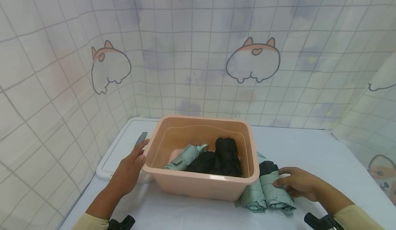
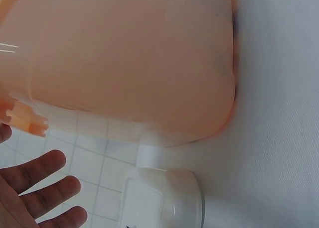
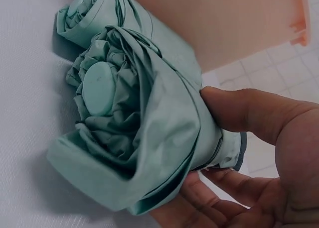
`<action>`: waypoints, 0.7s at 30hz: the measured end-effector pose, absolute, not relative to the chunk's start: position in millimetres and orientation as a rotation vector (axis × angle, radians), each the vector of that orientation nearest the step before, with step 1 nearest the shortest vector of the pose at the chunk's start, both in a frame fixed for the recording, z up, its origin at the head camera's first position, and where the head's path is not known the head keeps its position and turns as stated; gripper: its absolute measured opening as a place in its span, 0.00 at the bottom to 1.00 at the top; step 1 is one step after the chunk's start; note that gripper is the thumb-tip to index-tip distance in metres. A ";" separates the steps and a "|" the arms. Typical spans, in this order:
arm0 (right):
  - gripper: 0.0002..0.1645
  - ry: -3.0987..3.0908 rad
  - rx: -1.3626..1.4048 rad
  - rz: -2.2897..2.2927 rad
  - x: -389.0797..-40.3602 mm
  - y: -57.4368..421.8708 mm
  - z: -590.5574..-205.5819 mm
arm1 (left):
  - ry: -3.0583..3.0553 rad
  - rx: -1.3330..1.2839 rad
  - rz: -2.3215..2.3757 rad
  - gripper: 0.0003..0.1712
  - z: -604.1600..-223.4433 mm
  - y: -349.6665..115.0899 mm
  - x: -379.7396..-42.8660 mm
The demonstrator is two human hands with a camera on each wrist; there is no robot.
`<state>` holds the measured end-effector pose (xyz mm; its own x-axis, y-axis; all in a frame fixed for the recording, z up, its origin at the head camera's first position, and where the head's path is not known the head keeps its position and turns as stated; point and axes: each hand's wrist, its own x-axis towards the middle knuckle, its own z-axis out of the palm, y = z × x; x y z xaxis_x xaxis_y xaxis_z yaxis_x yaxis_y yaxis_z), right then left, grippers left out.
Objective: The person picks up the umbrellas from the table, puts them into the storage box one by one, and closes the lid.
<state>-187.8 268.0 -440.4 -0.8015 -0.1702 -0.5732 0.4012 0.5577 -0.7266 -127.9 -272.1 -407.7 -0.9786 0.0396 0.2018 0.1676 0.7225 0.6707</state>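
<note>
My right hand is pinching a green rolled umbrella, the thumb lying along one side and the fingers reaching round the other, probably because its loose outer cloth would be flopping open under a lighter touch. That umbrella is lying on the white-covered counter, outside the right side of a peach basin, with its round end cap facing towards me. A second green umbrella is lying between it and the basin; I judge the two are sitting side by side so that neither is rolling away. My left hand is standing at the basin's left rim with its fingers spread and gripping nothing; whether a fingertip is touching the rim I cannot tell, though that place would suit steadying it. Inside the basin, a pale green roll is lying at a slant on the left, beside dark bundles, the walls probably containing them all. A white lidded box is sitting beyond my left hand, partly hidden by the basin.
</note>
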 end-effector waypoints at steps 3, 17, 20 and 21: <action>0.54 2.175 0.181 -1.264 -187.3 270.0 -440.2 | -2.754 -0.165 -1.096 0.31 -407.2 -271.7 -127.9; 0.52 2.075 0.151 -1.438 -185.5 284.3 -432.9 | -2.735 -0.191 -1.090 0.31 -407.4 -271.5 -127.5; 0.52 2.054 0.126 -1.473 -184.2 285.5 -429.1 | -2.737 -0.186 -1.097 0.30 -407.8 -271.9 -127.5; 0.53 2.053 0.119 -1.478 -183.6 286.0 -427.9 | -2.736 -0.187 -1.100 0.30 -408.0 -272.0 -127.7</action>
